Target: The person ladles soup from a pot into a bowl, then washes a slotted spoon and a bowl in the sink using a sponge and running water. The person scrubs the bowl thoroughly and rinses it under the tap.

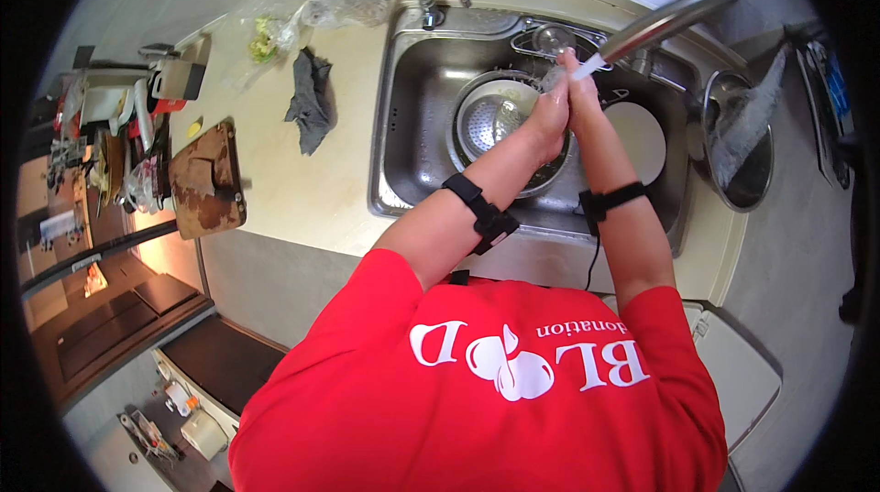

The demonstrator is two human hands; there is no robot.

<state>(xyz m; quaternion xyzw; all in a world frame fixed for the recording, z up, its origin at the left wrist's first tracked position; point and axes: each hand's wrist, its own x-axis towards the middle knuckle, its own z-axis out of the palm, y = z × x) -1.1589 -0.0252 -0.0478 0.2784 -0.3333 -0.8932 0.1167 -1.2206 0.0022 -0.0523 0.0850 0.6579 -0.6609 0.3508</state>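
Observation:
My left hand (548,110) and my right hand (581,83) are pressed together over the sink, under water running from the steel faucet spout (663,21). Water splashes off the fingers. Nothing solid can be made out between the palms. Below my left hand, a metal bowl (462,157) in the stainless steel sink (419,107) holds a perforated colander (479,124) and other dishes. A round pale lid or plate (636,141) lies in the sink to the right of my right forearm. Behind the hands, a wire rack (526,45) holds a clear glass item.
A grey cloth (313,104) lies on the counter (275,196) left of the sink, with plastic bags (347,4) behind it. A second, curved faucet (430,7) stands at the sink's back left. A brown board (206,183) lies far left; a metal bowl (739,183) stands right.

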